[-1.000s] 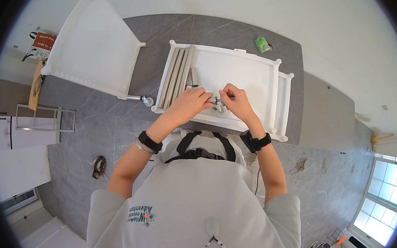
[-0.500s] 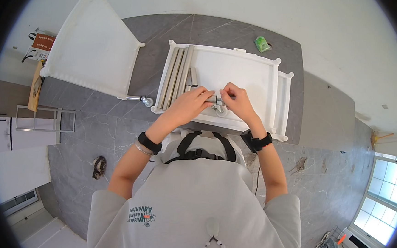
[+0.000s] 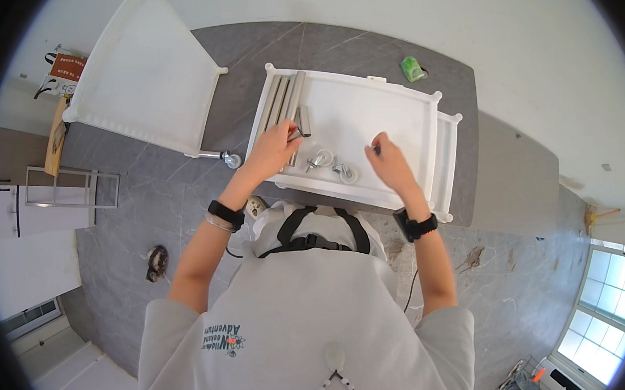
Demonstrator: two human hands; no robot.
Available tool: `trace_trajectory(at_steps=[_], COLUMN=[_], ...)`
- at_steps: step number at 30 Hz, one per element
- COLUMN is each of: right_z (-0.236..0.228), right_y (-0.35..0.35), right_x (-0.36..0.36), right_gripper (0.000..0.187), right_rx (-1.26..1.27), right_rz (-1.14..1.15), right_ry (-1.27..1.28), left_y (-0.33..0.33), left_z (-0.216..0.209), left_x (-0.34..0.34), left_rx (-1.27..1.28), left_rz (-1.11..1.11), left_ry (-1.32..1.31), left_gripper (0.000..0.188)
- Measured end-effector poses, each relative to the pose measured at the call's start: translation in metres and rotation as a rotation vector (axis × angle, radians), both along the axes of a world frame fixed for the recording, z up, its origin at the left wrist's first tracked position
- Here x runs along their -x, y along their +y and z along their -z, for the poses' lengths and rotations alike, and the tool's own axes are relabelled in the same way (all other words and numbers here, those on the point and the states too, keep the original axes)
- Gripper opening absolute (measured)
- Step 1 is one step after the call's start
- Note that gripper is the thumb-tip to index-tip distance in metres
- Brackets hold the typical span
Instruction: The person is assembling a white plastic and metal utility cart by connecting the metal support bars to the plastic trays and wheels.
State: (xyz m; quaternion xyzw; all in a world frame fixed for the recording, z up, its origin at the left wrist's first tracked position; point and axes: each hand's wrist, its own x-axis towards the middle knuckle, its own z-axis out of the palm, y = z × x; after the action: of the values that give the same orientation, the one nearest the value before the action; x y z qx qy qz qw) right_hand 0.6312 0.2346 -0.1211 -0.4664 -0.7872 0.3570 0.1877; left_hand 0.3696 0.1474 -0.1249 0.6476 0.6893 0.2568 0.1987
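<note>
My left hand (image 3: 272, 150) is over the long metal tubes (image 3: 276, 105) at the tray's left side. Its fingers are curled round what looks like a short metal tube, mostly covered by the hand. Beside it lies another short tube (image 3: 305, 118). My right hand (image 3: 392, 169) is above the middle of the white tray (image 3: 362, 111), fingertips pinched on a small dark piece (image 3: 376, 150) too small to name. Between my hands, a caster wheel (image 3: 321, 159) and a second caster (image 3: 345, 171) lie on the tray, metal stems showing.
Another white tray (image 3: 147, 67) stands tilted at the left, a caster (image 3: 231, 160) on its near corner. A green packet (image 3: 412, 69) lies at the back of the grey table (image 3: 451, 74). One more white tray (image 3: 445, 157) shows beneath the right edge.
My hands have moved apart: the left went left to the tubes, taking the short tube from the middle, and the right moved right. Two casters now show between them.
</note>
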Motion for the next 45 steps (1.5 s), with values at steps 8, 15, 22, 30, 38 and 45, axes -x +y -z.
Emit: trace_trajectory(at_steps=[8,15,22,30,38,45], right_z=[0.05,0.047,0.046,0.042,0.043,0.048], right_y=[-0.032,-0.04,-0.043,-0.048,-0.047,-0.049], right_x=[-0.006,-0.012,-0.018,-0.019,-0.016,-0.013], right_gripper=[0.028,0.03,0.036,0.038,0.041,0.039], right_rx=[-0.31,-0.252,-0.234,-0.17,-0.219,-0.211], right_rz=[-0.117,-0.091,-0.065,-0.037,-0.032,0.013], right_ry=[-0.186,-0.196,-0.147,-0.163,-0.158,-0.147], left_y=[0.05,0.097,0.138,0.152,0.134,0.056], left_z=[0.004,0.016,0.052,0.058,0.063,0.058], left_x=[0.012,0.013,0.028,0.024,0.028,-0.001], left_rx=[-0.141,-0.061,-0.155,-0.203,-0.217,-0.149], left_rz=[-0.061,-0.162,-0.096,-0.073,-0.12,0.104], left_ry=[-0.31,-0.348,-0.215,0.211,0.414,0.528], left_gripper=[0.029,0.028,0.026,0.029,0.042,0.05])
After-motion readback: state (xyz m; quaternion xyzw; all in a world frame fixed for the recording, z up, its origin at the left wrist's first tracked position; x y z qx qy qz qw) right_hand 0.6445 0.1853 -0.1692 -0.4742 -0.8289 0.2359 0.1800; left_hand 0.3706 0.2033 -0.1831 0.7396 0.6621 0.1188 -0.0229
